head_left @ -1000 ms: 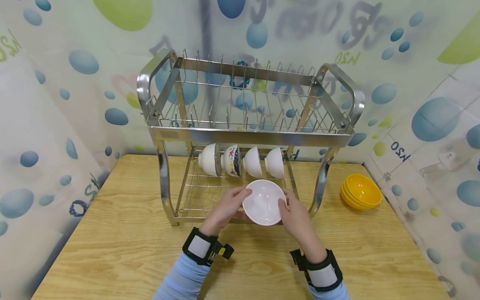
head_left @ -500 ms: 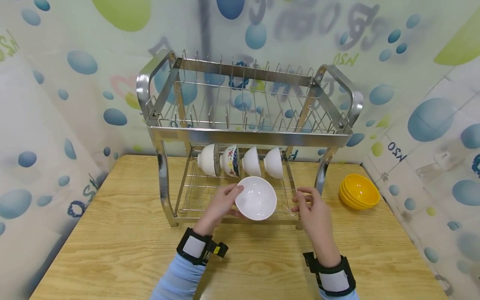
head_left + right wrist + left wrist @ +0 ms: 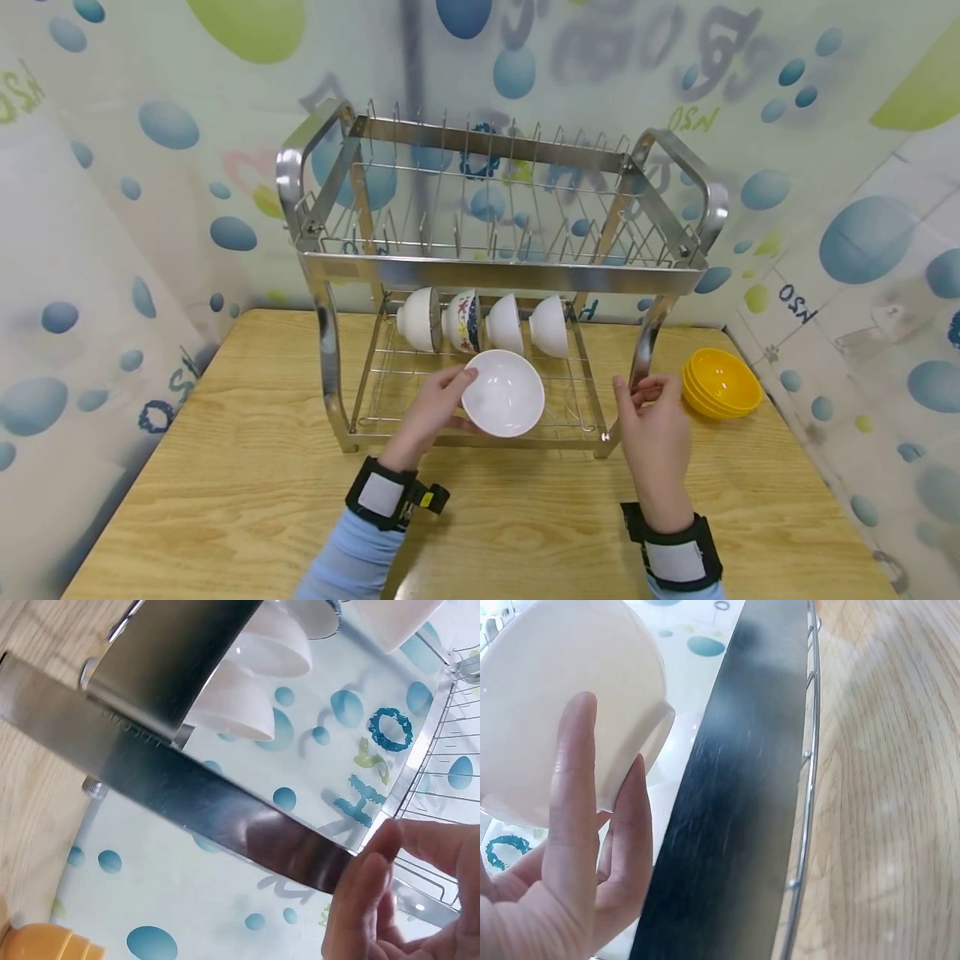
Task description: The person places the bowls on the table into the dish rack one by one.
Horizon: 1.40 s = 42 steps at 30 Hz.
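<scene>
Pale wall covering [image 3: 480, 71] printed with blue and green ovals hangs behind the scene and runs down both sides of a wood-grained counter [image 3: 517, 533]. A two-tier metal rack [image 3: 495, 272] stands toward the far side of the counter, with upright wire dividers along its upper tier. At the far part of its wire lower tier [image 3: 390, 379], four bowls rest on their sides in a row, mouths to the right: from left to right, a cream bowl [image 3: 417, 320], a flower-patterned bowl [image 3: 460, 322], and two plain ones, a first side-lying bowl [image 3: 504, 325] and a second side-lying bowl [image 3: 549, 327].

On the near side of that row, a white bowl [image 3: 503, 393] is held tilted, its inside facing up and toward the near side. Its foot points away from the viewer. The left hand [image 3: 427, 412] pinches it at the left, thumb over the rim and fingers against the outside; in the left wrist view one finger lies nearly straight along the wall and another reaches the foot ring.

The right hand [image 3: 656, 429] is raised well apart from the bowl, near the rack's near right leg, its fingers loosely bent; whether it touches the leg I cannot tell. Farther right sits a stack of yellow bowls [image 3: 722, 382]. Each wrist wears a black strap, the left strap [image 3: 380, 493] and the right strap [image 3: 678, 560], above light blue sleeves [image 3: 351, 557].
</scene>
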Each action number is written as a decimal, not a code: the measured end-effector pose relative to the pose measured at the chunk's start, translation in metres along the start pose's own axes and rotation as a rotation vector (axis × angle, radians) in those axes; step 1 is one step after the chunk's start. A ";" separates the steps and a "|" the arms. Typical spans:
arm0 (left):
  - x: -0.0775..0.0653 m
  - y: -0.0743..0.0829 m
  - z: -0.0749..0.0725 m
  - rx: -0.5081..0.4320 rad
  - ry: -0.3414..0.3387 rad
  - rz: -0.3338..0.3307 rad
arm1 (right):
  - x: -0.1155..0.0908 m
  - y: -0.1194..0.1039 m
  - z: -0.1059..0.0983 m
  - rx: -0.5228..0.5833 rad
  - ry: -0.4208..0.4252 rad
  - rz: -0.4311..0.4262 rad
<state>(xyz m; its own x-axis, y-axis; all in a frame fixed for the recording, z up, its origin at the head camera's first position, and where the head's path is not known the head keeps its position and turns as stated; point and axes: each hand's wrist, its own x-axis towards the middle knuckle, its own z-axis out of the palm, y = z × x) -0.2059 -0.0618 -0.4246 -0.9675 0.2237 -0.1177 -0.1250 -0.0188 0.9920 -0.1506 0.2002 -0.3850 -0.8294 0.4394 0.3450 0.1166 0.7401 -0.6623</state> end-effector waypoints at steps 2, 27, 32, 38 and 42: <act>0.000 0.000 -0.001 -0.010 0.002 0.004 | 0.000 0.001 0.000 -0.018 0.029 0.015; -0.008 -0.003 -0.026 0.048 0.097 -0.004 | 0.002 0.016 0.012 0.048 -0.052 -0.063; -0.012 -0.001 -0.034 0.055 0.134 -0.004 | 0.002 0.016 0.012 0.049 -0.055 -0.071; -0.016 0.007 -0.041 0.157 0.198 0.033 | 0.002 0.015 0.012 0.041 -0.069 -0.063; -0.020 0.011 -0.042 0.370 0.311 0.078 | 0.002 0.014 0.012 0.042 -0.076 -0.059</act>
<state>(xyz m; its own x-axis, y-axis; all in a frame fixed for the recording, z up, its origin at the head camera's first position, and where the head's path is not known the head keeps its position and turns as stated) -0.1975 -0.1075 -0.4129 -0.9977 -0.0669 0.0056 -0.0172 0.3359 0.9417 -0.1569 0.2048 -0.4014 -0.8732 0.3550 0.3338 0.0450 0.7408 -0.6702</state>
